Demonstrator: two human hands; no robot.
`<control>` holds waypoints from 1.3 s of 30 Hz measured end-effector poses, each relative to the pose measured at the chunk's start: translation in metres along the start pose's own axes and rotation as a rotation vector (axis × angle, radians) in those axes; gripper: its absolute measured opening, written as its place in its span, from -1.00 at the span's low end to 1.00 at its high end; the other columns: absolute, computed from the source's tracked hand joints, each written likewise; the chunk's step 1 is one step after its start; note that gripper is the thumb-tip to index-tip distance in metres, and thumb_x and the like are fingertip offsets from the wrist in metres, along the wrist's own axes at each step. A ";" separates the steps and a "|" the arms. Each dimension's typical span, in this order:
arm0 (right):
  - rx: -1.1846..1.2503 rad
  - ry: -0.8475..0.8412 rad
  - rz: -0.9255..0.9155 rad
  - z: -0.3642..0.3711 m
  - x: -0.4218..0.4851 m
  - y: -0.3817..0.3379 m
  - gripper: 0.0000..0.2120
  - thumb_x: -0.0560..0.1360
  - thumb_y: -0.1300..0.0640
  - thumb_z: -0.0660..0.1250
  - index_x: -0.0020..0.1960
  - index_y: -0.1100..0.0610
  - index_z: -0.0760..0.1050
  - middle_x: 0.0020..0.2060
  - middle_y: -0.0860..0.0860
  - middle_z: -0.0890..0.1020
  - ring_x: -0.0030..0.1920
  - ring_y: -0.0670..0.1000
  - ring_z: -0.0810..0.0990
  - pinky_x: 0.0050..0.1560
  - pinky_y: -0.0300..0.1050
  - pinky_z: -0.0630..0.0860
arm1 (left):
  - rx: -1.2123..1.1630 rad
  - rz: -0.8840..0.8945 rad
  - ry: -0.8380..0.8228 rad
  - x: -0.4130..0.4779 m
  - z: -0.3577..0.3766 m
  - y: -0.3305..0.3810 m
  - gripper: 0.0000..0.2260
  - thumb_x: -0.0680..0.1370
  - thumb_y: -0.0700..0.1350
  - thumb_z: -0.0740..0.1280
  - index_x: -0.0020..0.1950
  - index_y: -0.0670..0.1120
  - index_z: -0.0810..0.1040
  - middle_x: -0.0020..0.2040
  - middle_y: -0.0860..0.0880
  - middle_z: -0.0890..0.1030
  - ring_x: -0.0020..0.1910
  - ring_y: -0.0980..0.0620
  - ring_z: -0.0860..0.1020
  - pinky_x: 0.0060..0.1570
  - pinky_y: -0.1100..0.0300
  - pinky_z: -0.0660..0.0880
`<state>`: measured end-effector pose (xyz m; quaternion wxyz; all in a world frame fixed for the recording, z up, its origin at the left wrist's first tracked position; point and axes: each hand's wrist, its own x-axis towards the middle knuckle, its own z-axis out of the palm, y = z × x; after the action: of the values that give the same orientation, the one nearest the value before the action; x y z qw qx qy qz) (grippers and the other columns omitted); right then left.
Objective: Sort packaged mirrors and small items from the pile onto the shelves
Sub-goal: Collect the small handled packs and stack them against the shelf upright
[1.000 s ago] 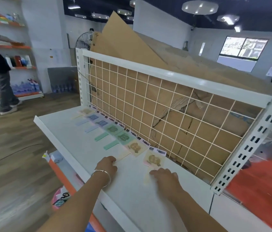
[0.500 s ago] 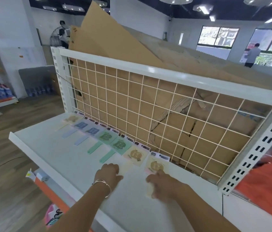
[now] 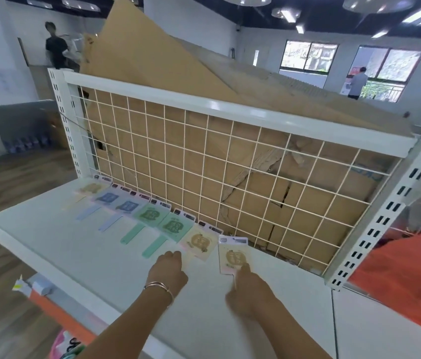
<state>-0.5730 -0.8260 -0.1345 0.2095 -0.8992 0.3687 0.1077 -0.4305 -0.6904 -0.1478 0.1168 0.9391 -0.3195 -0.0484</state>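
Observation:
Several packaged hand mirrors lie in a row along the back of the white shelf (image 3: 75,255): a cream one (image 3: 90,189), two blue ones (image 3: 107,198), two green ones (image 3: 174,226) and two more cream ones. My left hand (image 3: 168,270), with a bracelet on the wrist, is curled over the handle end of the second-to-last cream mirror (image 3: 200,242). My right hand (image 3: 248,288) covers the handle of the last cream mirror (image 3: 234,255), index finger stretched onto its pack. That pack lies flat, its top card near the wire grid.
A white wire grid (image 3: 204,164) backs the shelf, with flattened cardboard (image 3: 152,60) piled behind it. A slotted upright (image 3: 385,216) and an orange surface (image 3: 411,275) stand at the right. A lower orange shelf edge (image 3: 56,309) sits below. People stand far left (image 3: 56,47) and far right (image 3: 358,82).
My right hand has slid the last cream mirror back toward the grid and straightened it. My left hand has stayed at the neighbouring mirror's handle. My view has swung a little.

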 end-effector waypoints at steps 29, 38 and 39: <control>0.839 0.512 -0.278 -0.055 -0.030 0.013 -0.82 0.57 0.20 0.25 -0.17 0.04 0.51 -0.28 -0.24 0.60 -0.24 -0.27 0.52 -0.20 -0.48 0.38 | -0.559 0.245 0.257 0.002 -0.067 -0.009 -0.79 0.57 -0.14 0.24 0.04 -0.28 0.54 -0.21 0.21 0.32 -0.26 0.28 0.35 -0.20 0.57 0.31; 0.455 0.451 -0.205 -0.088 -0.035 0.007 -0.74 0.59 0.07 0.22 -0.27 -0.02 0.33 -0.39 -0.09 0.43 -0.36 -0.12 0.38 -0.37 -0.23 0.23 | -0.372 0.529 0.232 0.020 -0.124 0.025 -0.84 0.57 -0.16 0.26 -0.15 -0.18 0.56 -0.07 -0.03 0.46 -0.10 0.02 0.43 -0.07 0.18 0.33; 0.440 0.445 -0.190 -0.088 -0.035 0.007 -0.71 0.59 0.08 0.22 -0.31 -0.02 0.30 -0.41 -0.08 0.41 -0.37 -0.11 0.36 -0.38 -0.22 0.21 | -0.390 0.538 0.209 0.021 -0.121 0.026 -0.83 0.57 -0.16 0.27 -0.20 -0.18 0.52 -0.13 0.00 0.45 -0.14 0.03 0.42 -0.09 0.19 0.31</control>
<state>-0.5991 -0.8488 -0.0455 0.3222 -0.8642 0.3342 -0.1940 -0.4095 -0.7005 -0.0247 0.3347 0.7813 -0.5265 0.0201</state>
